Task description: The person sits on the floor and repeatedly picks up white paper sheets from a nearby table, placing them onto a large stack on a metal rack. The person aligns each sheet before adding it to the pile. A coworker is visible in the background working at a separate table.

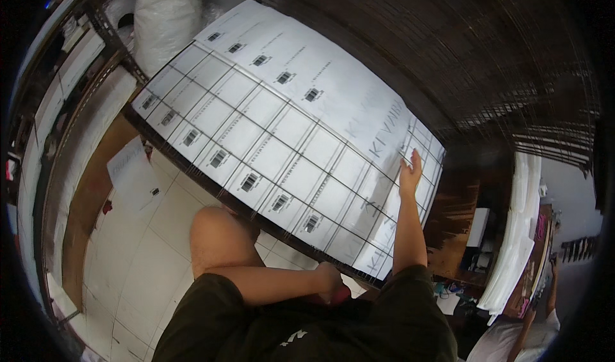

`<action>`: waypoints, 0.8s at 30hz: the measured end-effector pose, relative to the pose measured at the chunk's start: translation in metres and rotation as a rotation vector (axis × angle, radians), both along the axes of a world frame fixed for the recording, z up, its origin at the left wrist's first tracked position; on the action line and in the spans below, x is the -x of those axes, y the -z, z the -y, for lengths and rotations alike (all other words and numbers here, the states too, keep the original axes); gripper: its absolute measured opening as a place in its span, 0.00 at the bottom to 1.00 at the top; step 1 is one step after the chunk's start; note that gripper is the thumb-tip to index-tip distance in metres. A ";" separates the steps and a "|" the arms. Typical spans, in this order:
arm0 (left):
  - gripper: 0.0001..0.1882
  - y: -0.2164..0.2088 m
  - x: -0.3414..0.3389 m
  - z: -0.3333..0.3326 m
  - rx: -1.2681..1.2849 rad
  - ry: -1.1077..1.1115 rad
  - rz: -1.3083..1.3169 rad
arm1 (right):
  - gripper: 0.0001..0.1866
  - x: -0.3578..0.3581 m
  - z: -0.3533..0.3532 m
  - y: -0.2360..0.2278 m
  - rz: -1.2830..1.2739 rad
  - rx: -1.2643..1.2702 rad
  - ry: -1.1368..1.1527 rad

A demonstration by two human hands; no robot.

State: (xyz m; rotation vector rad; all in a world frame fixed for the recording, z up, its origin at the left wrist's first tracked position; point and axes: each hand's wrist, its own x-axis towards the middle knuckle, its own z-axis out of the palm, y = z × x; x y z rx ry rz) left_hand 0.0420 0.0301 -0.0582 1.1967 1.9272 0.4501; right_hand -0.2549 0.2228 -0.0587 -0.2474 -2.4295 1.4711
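Note:
A wide wire rack tray [174,149] slants across the middle, with white printed sheets [359,86] lying on it. Dark lettering and small black blocks mark the sheets. Grid lines show across their near half; I cannot tell whether the wire is above or below there. My right hand [410,170] reaches over the tray's right part, fingers apart, holding nothing visible. Bent across my body, my left arm ends in my left hand [329,281] below the tray's near edge. That hand looks closed beside a reddish patch, and its fingers are mostly hidden.
Dark stacked wire racks [512,54] hang over the far right. A metal shelf [106,29] stands left, beside a plastic-wrapped bundle [168,22]. A loose printed sheet [138,176] is above the tiled floor. White stacked material [516,240] and another person's arm [552,285] appear at right.

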 end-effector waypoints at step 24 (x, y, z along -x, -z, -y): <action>0.31 -0.055 0.026 0.036 -0.040 0.036 -0.109 | 0.28 -0.338 -0.052 -0.124 0.010 -0.714 0.147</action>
